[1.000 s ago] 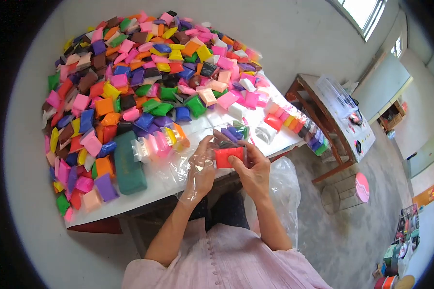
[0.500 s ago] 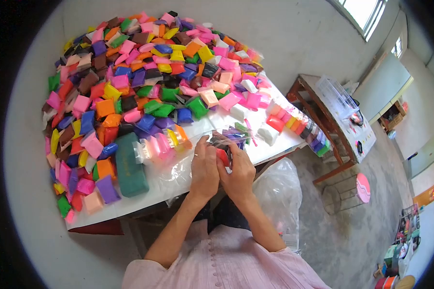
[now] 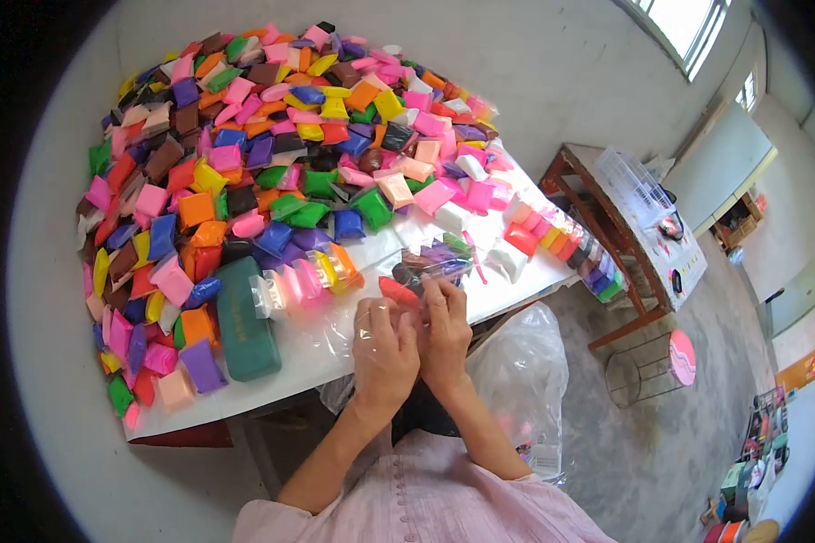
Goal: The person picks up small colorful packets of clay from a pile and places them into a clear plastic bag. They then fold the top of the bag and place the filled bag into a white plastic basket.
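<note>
My left hand [image 3: 385, 348] and my right hand [image 3: 445, 330] are close together at the table's front edge, fingers bent and closed on a clear plastic bag [image 3: 364, 317]. The film shines across the left knuckles. Just beyond the fingertips is a red packet [image 3: 398, 291]. Past it, dark brown packets [image 3: 409, 270] and purple and green packets [image 3: 448, 253] lie in a row under clear film. Left of my hands, a row of pink, yellow and orange packets [image 3: 310, 281] is also wrapped in clear film. My fingertips are partly hidden.
A large heap of coloured packets [image 3: 272, 136] covers the back and left of the white table [image 3: 326, 348]. A green box [image 3: 247, 321] stands nearby. A bagged row of packets [image 3: 566, 240] hangs over the right edge. Below are a plastic sack [image 3: 525, 362] and stool [image 3: 682, 357].
Both hands have drawn slightly down toward my body. The red packet and the row of brown, purple and green packets now show more clearly beyond the fingers.
</note>
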A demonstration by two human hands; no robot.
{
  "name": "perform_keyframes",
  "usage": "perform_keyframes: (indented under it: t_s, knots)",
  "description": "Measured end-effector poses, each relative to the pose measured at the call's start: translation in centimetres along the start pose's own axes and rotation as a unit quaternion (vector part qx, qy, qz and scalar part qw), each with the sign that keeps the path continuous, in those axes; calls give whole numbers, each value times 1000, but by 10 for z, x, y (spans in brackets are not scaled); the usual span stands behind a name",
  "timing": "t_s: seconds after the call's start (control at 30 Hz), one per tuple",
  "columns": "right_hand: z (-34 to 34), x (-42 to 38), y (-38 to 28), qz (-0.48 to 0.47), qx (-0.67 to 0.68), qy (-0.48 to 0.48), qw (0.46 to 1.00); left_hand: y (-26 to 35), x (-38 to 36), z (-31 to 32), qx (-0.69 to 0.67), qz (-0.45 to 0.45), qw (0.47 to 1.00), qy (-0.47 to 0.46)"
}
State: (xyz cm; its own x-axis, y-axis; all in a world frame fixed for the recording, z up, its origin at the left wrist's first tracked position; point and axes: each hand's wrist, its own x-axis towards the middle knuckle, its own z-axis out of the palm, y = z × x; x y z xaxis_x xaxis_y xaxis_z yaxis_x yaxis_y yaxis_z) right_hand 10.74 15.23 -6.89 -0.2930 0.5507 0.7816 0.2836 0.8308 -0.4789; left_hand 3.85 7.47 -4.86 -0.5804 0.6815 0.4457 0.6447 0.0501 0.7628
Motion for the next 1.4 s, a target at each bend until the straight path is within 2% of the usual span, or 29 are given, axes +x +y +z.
perform_keyframes:
  t_s: [0.03, 0.13, 0.17, 0.27, 0.43, 0.57, 0.63, 0.73, 0.87, 0.97, 1.07, 1.13, 1.2, 1.3, 1.4]
  knots:
    - [-1, 0, -2, 24, 9, -7, 1000, -5, 1, 1, -41, -31, 998, -26]
    - [-6, 1, -8, 69, 55, -16, 996, -8, 7, 2, -70, -1, 997, 40]
    - [-8, 1, -8, 80, 73, -17, 994, -9, 8, 2, -72, -3, 997, 34]
    - [-10, -1, -2, 72, 101, -7, 992, -10, 7, 4, -56, 7, 998, 24]
    - [-4, 1, 12, 29, 54, -2, 998, -10, 5, 10, -2, 54, 998, 40]
    - [-1, 5, 11, -9, 22, 24, 999, -8, 6, 7, -22, 41, 998, 36]
    - [-2, 5, 8, 5, 14, 15, 1000, -6, 6, 5, -59, 16, 998, 30]
    - [-8, 5, 2, 18, -27, -16, 999, -6, 7, 5, -32, 60, 996, 64]
    - [-48, 14, -21, 3, -14, -13, 1000, -9, 7, 6, -32, 56, 997, 53]
    - [-85, 52, -60, -23, 16, 23, 999, -15, 2, 9, -10, 57, 997, 48]
    - [-69, 104, -73, -48, 85, -60, 993, -13, 3, 10, -21, 44, 998, 34]
    - [-31, 132, -67, -76, 33, -161, 983, -14, 3, 9, -15, 28, 999, 15]
    - [-8, 156, -81, -9, -86, -371, 925, -13, 2, 10, 5, 27, 999, 20]
    - [31, 166, -78, 3, -107, -513, 851, -14, 1, 8, 35, 64, 997, 22]
    - [56, 152, -65, -33, -121, -487, 864, -16, 1, 8, 57, 70, 996, 11]
